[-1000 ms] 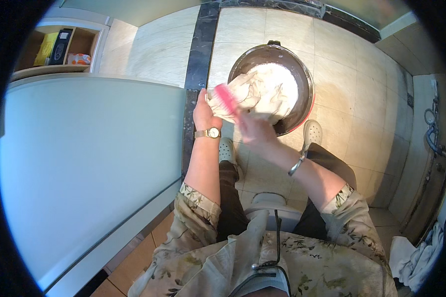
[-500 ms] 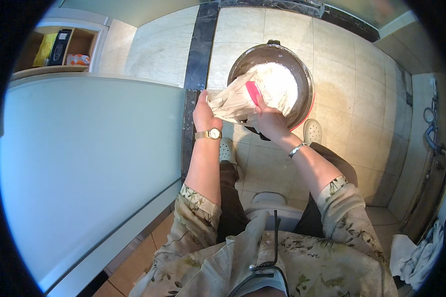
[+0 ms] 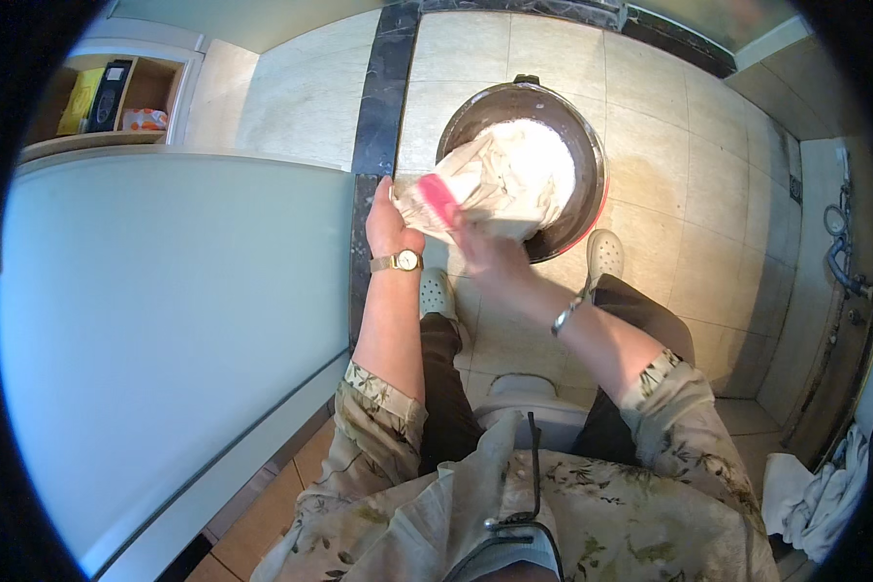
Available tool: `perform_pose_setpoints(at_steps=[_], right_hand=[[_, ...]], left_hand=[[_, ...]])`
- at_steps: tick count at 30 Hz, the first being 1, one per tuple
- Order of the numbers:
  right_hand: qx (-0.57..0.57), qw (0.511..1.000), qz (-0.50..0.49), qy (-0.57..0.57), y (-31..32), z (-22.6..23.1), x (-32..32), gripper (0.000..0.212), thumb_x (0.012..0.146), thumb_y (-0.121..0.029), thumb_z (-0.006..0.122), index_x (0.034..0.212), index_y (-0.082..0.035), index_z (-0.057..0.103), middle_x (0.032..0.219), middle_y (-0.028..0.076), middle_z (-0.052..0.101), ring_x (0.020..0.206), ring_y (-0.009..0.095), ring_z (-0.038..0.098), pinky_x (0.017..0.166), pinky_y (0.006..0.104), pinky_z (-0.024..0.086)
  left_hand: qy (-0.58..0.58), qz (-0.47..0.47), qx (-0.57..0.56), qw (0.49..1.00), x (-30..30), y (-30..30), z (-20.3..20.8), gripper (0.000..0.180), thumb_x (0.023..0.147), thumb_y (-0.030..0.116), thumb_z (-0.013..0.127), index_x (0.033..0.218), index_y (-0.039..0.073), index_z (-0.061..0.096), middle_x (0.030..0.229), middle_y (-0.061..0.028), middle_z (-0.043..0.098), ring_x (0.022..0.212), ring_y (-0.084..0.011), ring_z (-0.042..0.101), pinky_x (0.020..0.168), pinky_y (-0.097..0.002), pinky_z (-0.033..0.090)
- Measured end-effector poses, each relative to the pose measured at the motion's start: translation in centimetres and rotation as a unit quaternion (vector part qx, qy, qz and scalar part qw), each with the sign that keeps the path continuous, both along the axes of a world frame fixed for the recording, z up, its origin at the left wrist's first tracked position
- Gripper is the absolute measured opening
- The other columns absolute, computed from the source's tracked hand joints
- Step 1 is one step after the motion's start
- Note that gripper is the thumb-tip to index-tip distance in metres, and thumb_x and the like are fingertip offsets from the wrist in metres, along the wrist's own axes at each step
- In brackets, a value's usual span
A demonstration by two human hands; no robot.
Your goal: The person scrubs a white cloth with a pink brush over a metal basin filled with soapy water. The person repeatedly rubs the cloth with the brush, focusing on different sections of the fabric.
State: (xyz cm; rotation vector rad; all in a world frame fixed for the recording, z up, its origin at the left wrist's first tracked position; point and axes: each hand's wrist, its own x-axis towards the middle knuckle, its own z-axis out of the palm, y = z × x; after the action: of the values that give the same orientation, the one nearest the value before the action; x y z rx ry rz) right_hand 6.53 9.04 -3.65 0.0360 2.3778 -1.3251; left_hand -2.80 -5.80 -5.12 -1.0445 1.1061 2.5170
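A pale cream cloth [image 3: 500,179] stretches out of a round dark basin [image 3: 590,184] on the floor, its far part lying in white suds. My left hand [image 3: 392,225], with a watch on the wrist, is closed on the cloth's left end just beyond the rim. In my right hand [image 3: 495,264], blurred by motion, is a pink scrub brush [image 3: 437,200]. The brush lies against the cloth close to my left fingers; its bristles are hidden.
A frosted glass panel [image 3: 175,339] stands along my left. Pale clogs [image 3: 606,254] are on my feet near the basin. A shelf [image 3: 97,138] with boxes is far left; a pipe fitting [image 3: 849,272] and a crumpled white cloth [image 3: 815,500] are at right.
My right hand has swept the pink brush leftward along the cloth, toward my left hand. My left hand keeps its hold on the cloth's end.
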Motion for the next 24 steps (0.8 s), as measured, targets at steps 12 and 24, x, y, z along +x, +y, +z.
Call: perform_pose_setpoints(at_steps=[12, 24], right_hand=[[-0.088, 0.945, -0.314, -0.026, 2.8, -7.6, -0.6, 0.032, 0.079, -0.013, 0.054, 0.108, 0.001, 0.051, 0.074, 0.018, 0.062, 0.071, 0.029, 0.063, 0.064, 0.0369, 0.048], [-0.438, 0.872, -0.218, 0.007, 0.0, 3.5, -2.3, 0.027, 0.087, -0.002, 0.048, 0.114, -0.001, 0.042, 0.072, 0.0, 0.051, 0.056, 0.005, 0.047, 0.049, 0.019, 0.038]], left_hand=[[0.083, -0.221, -0.213, 0.948, 0.7, 4.3, 3.3, 0.03, 0.078, 0.011, 0.067, 0.103, -0.002, 0.056, 0.096, -0.0085, 0.061, 0.085, -0.0157, 0.059, 0.073, -0.028, 0.048], [-0.013, -0.317, 0.074, 0.946, 1.6, 3.6, 1.5, 0.026, 0.085, 0.03, 0.058, 0.098, 0.008, 0.059, 0.092, -0.0061, 0.062, 0.076, -0.016, 0.059, 0.062, -0.0258, 0.047]])
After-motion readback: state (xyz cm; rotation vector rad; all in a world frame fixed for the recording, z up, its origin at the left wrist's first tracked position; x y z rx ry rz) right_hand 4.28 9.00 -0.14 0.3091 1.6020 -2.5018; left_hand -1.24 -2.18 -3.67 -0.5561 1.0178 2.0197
